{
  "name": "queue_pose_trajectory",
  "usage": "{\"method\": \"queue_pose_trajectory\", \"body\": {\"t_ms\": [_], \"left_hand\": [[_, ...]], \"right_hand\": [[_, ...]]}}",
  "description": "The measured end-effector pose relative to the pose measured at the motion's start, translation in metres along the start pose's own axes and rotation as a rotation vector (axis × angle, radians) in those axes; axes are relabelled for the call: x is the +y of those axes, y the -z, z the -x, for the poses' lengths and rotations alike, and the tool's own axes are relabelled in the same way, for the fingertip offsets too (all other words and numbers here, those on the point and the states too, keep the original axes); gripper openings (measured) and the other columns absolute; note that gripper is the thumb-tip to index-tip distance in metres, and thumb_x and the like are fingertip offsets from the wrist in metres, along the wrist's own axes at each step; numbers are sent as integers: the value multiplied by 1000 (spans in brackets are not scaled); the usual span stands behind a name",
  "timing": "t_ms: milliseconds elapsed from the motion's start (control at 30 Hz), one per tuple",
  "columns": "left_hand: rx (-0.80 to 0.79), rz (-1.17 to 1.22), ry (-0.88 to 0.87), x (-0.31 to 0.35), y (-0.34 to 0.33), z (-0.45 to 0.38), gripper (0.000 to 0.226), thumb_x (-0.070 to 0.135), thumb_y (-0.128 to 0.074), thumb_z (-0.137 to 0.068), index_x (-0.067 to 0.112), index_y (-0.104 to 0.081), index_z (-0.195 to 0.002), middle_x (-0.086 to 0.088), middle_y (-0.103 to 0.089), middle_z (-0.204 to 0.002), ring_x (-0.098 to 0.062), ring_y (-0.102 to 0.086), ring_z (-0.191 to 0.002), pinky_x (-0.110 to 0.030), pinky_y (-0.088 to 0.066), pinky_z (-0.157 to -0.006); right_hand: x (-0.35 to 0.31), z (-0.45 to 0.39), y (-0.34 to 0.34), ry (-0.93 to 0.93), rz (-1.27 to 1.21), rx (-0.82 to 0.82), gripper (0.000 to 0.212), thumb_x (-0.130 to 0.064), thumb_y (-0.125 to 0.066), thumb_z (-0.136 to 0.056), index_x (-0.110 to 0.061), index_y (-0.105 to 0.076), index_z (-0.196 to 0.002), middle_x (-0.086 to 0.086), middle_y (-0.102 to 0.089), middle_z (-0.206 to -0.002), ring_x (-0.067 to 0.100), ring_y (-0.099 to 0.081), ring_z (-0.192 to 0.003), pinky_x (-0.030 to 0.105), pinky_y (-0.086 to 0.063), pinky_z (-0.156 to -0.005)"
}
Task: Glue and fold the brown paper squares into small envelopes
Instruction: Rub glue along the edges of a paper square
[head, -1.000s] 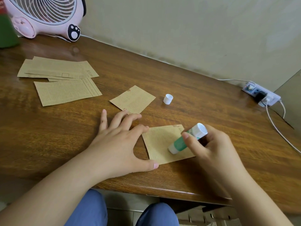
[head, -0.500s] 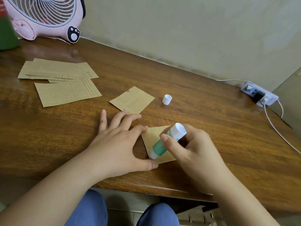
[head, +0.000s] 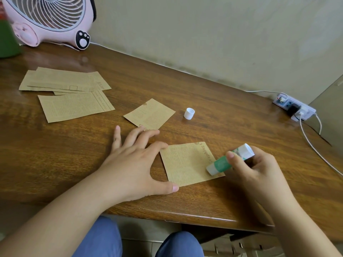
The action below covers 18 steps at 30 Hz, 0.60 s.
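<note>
A brown printed paper square [head: 187,164] lies flat near the table's front edge. My left hand [head: 133,164] is spread flat, its forefinger and thumb pressing the square's left corners. My right hand [head: 256,171] grips a green and white glue stick [head: 225,162], whose tip touches the square near its lower right corner. A second brown square [head: 149,114] lies just behind my left fingers. The glue stick's white cap [head: 189,113] stands to the right of that square.
Larger brown paper sheets [head: 72,95] lie overlapped at the left. A pink desk fan [head: 46,19] and a green object [head: 7,41] stand at the back left. A power strip [head: 295,106] with white cables sits at the right, by the wall. The wooden table [head: 241,130] ends just below my hands.
My right hand has slid the glue stick from the square's left side to its right edge. My left hand has stayed in place on the paper.
</note>
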<state>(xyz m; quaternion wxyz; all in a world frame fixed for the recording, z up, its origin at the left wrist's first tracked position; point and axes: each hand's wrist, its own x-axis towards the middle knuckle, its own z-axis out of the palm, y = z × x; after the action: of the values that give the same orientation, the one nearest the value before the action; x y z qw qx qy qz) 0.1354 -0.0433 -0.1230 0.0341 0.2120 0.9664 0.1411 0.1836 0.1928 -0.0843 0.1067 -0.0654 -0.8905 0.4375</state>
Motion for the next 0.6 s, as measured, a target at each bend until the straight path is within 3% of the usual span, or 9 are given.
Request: {"method": "queue_pose_trajectory", "body": {"t_ms": [67,133,200,300,400,500,567,600], "left_hand": [[-10,14,-4,0,1,-1,103,92,-20,-43,50,-15,-136,21,8,-150,-8,24,-139,-55,21,-110],[-38,28,2,1,3,-2,99,93,-31,-47,49,-15,-135,21,7,-150,-8,23,-139,-54,21,-110],[-74,51,23,2,5,-4,94,88,-45,-54,48,-17,-134,22,7,-150,-8,21,-140,-54,19,-111],[-104,93,37,5,8,-9,93,81,-58,-57,47,-16,-134,23,5,-148,-7,17,-140,-56,17,-111],[-141,161,24,6,15,-14,93,79,-60,-59,47,-18,-136,24,1,-145,-5,12,-139,-55,18,-111],[-113,292,26,2,23,-18,76,81,-45,-65,49,-30,-133,26,-9,-145,-4,0,-140,-52,12,-115],[-16,437,25,-4,29,-22,46,70,-44,-76,49,-48,-117,29,-25,-140,1,-20,-135,-41,-11,-118],[34,512,28,-8,32,-24,29,60,-48,-82,47,-56,-107,30,-36,-133,6,-33,-126,-28,-27,-110]], "right_hand": [[3,-2,3,-63,-199,58,31,-46,-60,-75,-17,-68,-85,3,-65,-66,17,-65,-63,38,-56,-61],[7,-10,7,-148,-450,145,23,-34,-59,-85,-14,-68,-93,2,-55,-59,10,-51,-51,25,-43,-52],[7,-20,9,-223,-662,174,16,-23,-55,-90,-12,-65,-98,1,-55,-59,7,-49,-48,20,-42,-48],[5,-40,7,-267,-851,143,11,-17,-53,-91,-15,-61,-99,4,-66,-65,9,-61,-56,19,-52,-51],[4,-61,3,-328,-901,69,11,-14,-55,-91,-15,-61,-99,11,-73,-86,14,-68,-77,27,-58,-69],[6,-78,-3,-307,-836,-27,20,-17,-54,-93,-16,-62,-110,6,-70,-103,17,-63,-98,35,-52,-89],[12,-87,-7,-231,-595,-28,22,-22,-49,-96,-26,-62,-114,-5,-67,-110,14,-57,-109,35,-44,-98],[14,-90,-7,-196,-455,-6,23,-25,-49,-97,-30,-61,-116,-12,-66,-110,11,-56,-109,34,-41,-100]]}}
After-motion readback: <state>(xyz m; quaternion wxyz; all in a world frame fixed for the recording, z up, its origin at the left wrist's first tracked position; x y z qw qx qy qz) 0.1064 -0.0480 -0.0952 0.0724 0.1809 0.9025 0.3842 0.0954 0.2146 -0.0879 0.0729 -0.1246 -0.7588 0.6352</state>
